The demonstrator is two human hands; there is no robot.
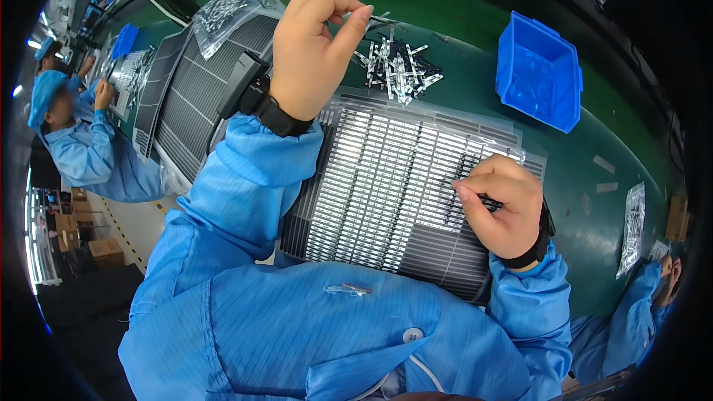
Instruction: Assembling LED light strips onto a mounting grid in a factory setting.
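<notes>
My left hand point(316, 48) is raised beside a loose pile of small black-and-white strips point(401, 70). Its thumb and forefinger are pinched together, and a thin strip point(380, 17) shows at their tips. Below the pile lies a flat slotted tray point(438, 249), dark grey, with small white-faced strips point(371, 178) in close rows over much of it. Over the tray's right part is my right hand point(505, 204), thumb and forefinger closed in a pinch; what sits between them is too small to make out. Several dark strips point(468, 167) lie around and under those fingers.
A blue bin point(538, 74) stands at the back right. More slotted trays point(186, 96) and a clear bag of small parts point(223, 15) lie to the left. Another bag point(631, 230) is at the far right. Co-workers sit at left point(96, 134) and right point(631, 327).
</notes>
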